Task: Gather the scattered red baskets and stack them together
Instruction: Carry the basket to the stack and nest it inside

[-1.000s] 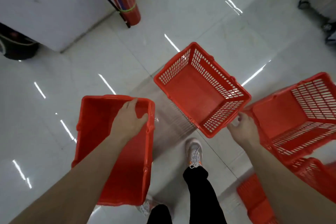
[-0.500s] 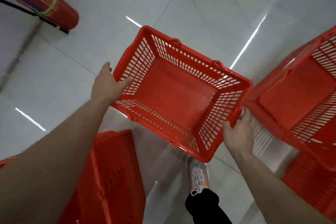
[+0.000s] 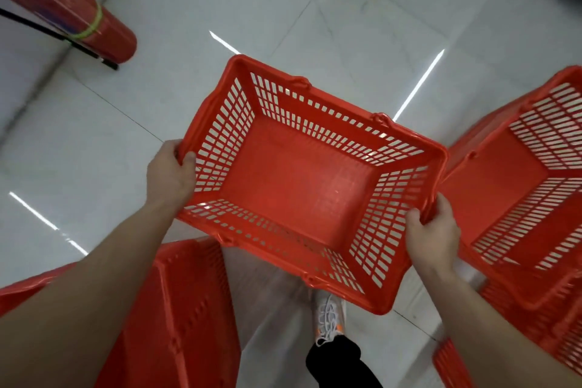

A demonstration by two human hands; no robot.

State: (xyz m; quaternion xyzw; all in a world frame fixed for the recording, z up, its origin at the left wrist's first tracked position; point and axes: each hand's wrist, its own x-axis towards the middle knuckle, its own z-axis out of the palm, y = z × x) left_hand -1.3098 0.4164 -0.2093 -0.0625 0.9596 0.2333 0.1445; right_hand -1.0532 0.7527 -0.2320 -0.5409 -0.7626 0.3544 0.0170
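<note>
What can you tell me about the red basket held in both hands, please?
The held basket looks like glossy red plastic, rectangular, with slotted walls, a solid floor and a thick rim. It is empty, open side up, tilted. The left hand grips one short end, the right hand the opposite end. It is above the white tiled floor.

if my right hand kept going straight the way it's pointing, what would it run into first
Your right hand grips the middle basket and points up-right; the right basket looks first in line, though depth is unclear.
</note>
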